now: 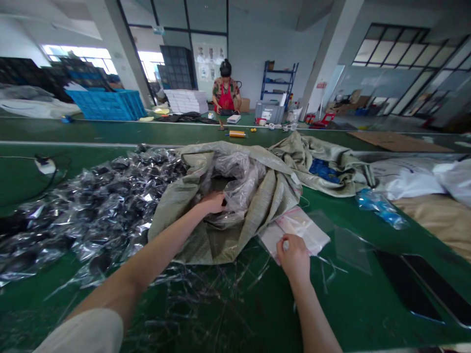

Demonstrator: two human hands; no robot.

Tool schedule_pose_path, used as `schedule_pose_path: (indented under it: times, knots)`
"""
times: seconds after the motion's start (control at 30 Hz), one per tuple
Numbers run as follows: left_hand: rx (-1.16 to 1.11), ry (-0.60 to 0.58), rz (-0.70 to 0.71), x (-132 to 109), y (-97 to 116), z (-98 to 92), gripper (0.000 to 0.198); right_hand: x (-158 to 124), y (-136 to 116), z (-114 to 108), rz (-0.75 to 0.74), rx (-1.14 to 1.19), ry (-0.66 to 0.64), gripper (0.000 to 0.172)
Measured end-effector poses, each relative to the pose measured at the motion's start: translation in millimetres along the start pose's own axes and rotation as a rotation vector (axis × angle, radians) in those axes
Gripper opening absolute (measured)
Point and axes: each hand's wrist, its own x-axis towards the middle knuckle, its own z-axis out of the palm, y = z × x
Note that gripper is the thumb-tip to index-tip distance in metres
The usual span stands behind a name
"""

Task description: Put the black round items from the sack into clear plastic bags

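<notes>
My left hand (212,202) reaches into the mouth of a grey-green woven sack (257,196) lined with clear plastic (237,179); its fingers are curled inside and partly hidden, so what they grip is unclear. My right hand (293,255) rests closed on a stack of small clear plastic bags (300,226) lying on the green table (257,304) just right of the sack. A large heap of dark items wrapped in clear bags (99,206) lies to the left of the sack.
Thin clear plastic strips (206,289) litter the table in front. A second woven sack (324,164) with blue contents lies behind right, beside white bags (412,179). Two dark flat panels (423,289) lie at right. A person in a red apron (225,95) works at a far table.
</notes>
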Motion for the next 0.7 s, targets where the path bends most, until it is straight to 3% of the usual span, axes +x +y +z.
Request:
schedule_pose_path:
  times: [0.1, 0.17, 0.23, 0.3, 0.37, 0.47, 0.53, 0.6, 0.7]
  knots:
    - [0.047, 0.064, -0.021, -39.9, -8.0, -2.8, 0.031, 0.1, 1.2, -6.5, 0.110, 0.141, 0.232, 0.011]
    - [0.013, 0.214, -0.037, -61.1, -7.6, -8.1, 0.033, 2.8, -4.6, -11.6, 0.239, 0.300, 0.315, 0.016]
    - [-0.096, 0.400, -0.033, -79.3, -1.1, -18.4, 0.027, 10.1, -17.7, -18.7, 0.372, 0.584, 0.306, 0.022]
    - [-0.256, 0.484, -0.010, -96.9, 11.0, -32.8, 0.024, 21.8, -37.4, -27.8, 0.488, 0.899, 0.210, 0.026]
    - [-0.440, 0.381, 0.021, -115.0, 26.0, -47.5, 0.027, 35.3, -60.8, -37.2, 0.587, 1.100, 0.085, 0.028]
    - [-0.721, 0.047, 0.096, -141.9, 47.0, -61.4, 0.062, 51.0, -95.1, -46.9, 0.692, 1.235, -0.094, 0.026]
    - [-0.872, -0.111, 0.129, -157.3, 57.9, -62.6, 0.079, 55.0, -113.6, -48.8, 0.741, 1.260, -0.188, 0.025]
    - [-1.021, -0.129, 0.083, -168.9, 66.5, -58.4, 0.071, 54.0, -127.3, -48.2, 0.769, 1.267, -0.258, 0.024]
    - [-1.209, 0.037, -0.140, -179.1, 75.1, -47.6, 0.045, 46.8, -139.2, -46.5, 0.792, 1.304, -0.344, 0.026]
